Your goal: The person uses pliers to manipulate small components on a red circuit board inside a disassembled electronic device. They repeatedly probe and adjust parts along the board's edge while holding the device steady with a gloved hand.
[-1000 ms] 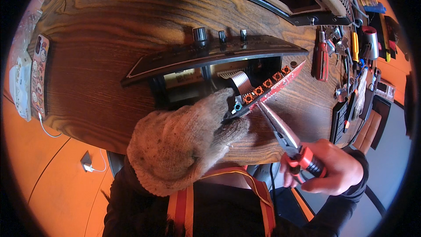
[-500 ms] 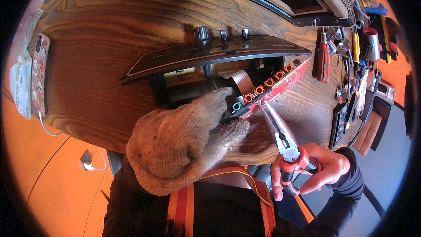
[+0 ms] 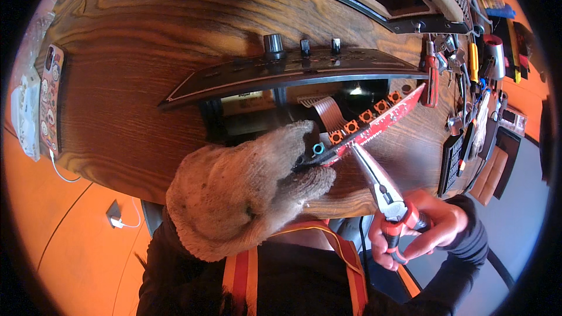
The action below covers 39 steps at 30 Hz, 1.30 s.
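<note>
My left hand (image 3: 243, 193), in a thick pale knitted glove, pinches the near-left end of a red circuit board (image 3: 383, 123). Orange square button parts (image 3: 366, 117) line the board's upper edge, and a small teal ring part (image 3: 318, 148) sits close to the glove. A flat ribbon cable (image 3: 329, 114) runs from the board into a black panel unit (image 3: 293, 76) with several knobs. Bare, my right hand (image 3: 424, 225) grips red-and-black long-nose pliers (image 3: 383, 190). Their tips are at the board's underside; whether they clamp anything there is too small to tell.
A phone (image 3: 52, 93) with a plugged-in cable lies at the far left. Beyond the panel stands a dark-framed cabinet (image 3: 398, 20). Screwdrivers, among them a red one (image 3: 431, 79) and a yellow one (image 3: 474, 61), and other tools crowd the right side of the wooden table (image 3: 134, 35).
The board and the panel's right end have shifted slightly right. The pliers have moved a little right and down, their handles now closer together. My left hand still grips the board.
</note>
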Motion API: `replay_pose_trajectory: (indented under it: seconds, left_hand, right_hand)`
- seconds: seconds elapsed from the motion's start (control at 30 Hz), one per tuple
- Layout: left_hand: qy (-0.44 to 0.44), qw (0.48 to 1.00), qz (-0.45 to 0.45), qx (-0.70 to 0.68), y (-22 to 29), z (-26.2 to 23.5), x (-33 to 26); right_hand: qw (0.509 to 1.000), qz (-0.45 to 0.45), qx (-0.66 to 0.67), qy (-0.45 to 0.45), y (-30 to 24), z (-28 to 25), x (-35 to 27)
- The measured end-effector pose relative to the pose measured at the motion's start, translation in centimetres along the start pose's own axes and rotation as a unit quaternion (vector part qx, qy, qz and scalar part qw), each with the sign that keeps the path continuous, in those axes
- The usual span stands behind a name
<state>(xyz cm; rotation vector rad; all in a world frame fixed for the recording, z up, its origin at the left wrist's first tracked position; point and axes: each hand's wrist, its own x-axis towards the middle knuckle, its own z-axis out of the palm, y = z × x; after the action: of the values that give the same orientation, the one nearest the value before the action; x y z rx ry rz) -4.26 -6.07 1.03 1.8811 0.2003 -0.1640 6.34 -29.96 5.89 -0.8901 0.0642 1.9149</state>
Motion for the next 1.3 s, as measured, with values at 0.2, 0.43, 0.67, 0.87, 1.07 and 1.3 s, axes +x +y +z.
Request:
replay_pose_trajectory:
  seconds: [0.2, 0.43, 0.67, 0.87, 1.07, 1.3]
  left_hand:
    - [0.069, 0.993, -0.028, -0.095, -0.3, 0.7, -0.9]
    - [0.062, 0.996, -0.02, -0.059, -0.8, 0.8, -0.3]
    - [0.043, 0.998, -0.042, 0.001, -0.2, 0.5, -0.5]
    - [0.048, 0.997, 0.014, 0.055, -0.3, 0.7, -0.1]
    - [0.027, 0.999, 0.0, 0.045, -0.2, 0.8, -0.1]
    - [0.04, 0.997, 0.025, 0.054, -0.4, 0.9, 0.0]
  right_hand:
    - [0.953, -0.011, 0.273, -0.133, 2.2, 0.1, 2.4]
    - [0.996, -0.073, -0.059, 0.011, 0.6, 0.2, 1.3]
    - [0.972, -0.074, -0.207, 0.089, 0.4, 1.5, 0.2]
    - [0.891, 0.021, -0.403, 0.209, -0.9, 3.5, -0.7]
    - [0.868, -0.006, -0.429, 0.251, -1.4, 4.0, 0.1]
    - [0.867, 0.006, -0.431, 0.25, -2.1, 4.3, 0.2]
